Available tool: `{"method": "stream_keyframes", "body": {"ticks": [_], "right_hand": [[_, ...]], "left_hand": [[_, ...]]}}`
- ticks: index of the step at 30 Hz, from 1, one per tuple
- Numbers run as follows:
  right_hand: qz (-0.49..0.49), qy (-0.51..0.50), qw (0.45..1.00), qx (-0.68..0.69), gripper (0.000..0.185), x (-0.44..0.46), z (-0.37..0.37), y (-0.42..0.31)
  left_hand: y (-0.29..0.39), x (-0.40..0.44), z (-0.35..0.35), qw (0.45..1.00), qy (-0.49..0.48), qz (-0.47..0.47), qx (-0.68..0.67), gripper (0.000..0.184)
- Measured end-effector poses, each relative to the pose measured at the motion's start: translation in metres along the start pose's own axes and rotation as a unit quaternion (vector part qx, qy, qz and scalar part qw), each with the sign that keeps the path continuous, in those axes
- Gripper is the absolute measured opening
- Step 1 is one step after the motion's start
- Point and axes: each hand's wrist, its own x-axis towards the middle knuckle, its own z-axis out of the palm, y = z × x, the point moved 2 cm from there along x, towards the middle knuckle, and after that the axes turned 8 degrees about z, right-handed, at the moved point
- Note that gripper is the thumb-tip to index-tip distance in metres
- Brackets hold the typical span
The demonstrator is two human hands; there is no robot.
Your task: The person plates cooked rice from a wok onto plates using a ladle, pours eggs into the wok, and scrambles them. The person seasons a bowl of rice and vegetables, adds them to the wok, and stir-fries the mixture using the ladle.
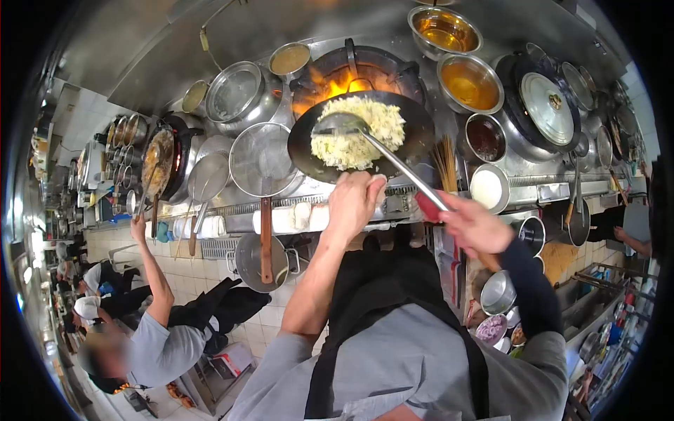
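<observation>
A black wok is tilted toward me in front of the burner, with fried rice heaped in it. My left hand is closed at the wok's near edge; the exact grip is partly hidden by the fingers. In my right hand is the long metal handle of a ladle, its bowl lying over the rice. A wooden end of the handle shows below that hand. Orange flames rise from the burner behind the wok.
Metal bowls of amber liquid, dark sauce and white contents stand at right. A wire strainer and a lidded pot flank the wok. At left, a co-worker's hand holds a utensil in another wok.
</observation>
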Motion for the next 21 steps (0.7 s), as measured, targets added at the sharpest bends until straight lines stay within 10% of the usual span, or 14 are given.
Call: {"method": "stream_keyframes", "body": {"ticks": [6, 9, 11, 18, 21], "right_hand": [[0.082, -0.019, 0.993, 0.083, 0.047, 0.097, -0.045, 0.037], [-0.117, 0.149, 0.980, -0.069, 0.046, 0.133, -0.025, 0.041], [-0.330, 0.310, 0.847, -0.277, 0.045, 0.135, -0.007, 0.049], [-0.146, 0.295, 0.943, -0.053, 0.058, -0.074, 0.044, -0.076], [-0.266, 0.213, 0.930, 0.137, 0.058, -0.068, 0.053, -0.102]], "left_hand": [[-0.053, -0.027, 0.071, 0.996, -0.085, -0.012, 0.022, 0.039], [-0.075, -0.088, 0.121, 0.995, -0.090, -0.007, 0.035, 0.038], [-0.073, -0.106, 0.109, 0.990, -0.140, 0.009, 0.030, 0.038], [-0.088, -0.013, 0.066, 0.993, -0.076, 0.076, 0.038, 0.035], [-0.109, 0.008, 0.082, 0.991, -0.121, 0.060, 0.021, 0.033]]}}
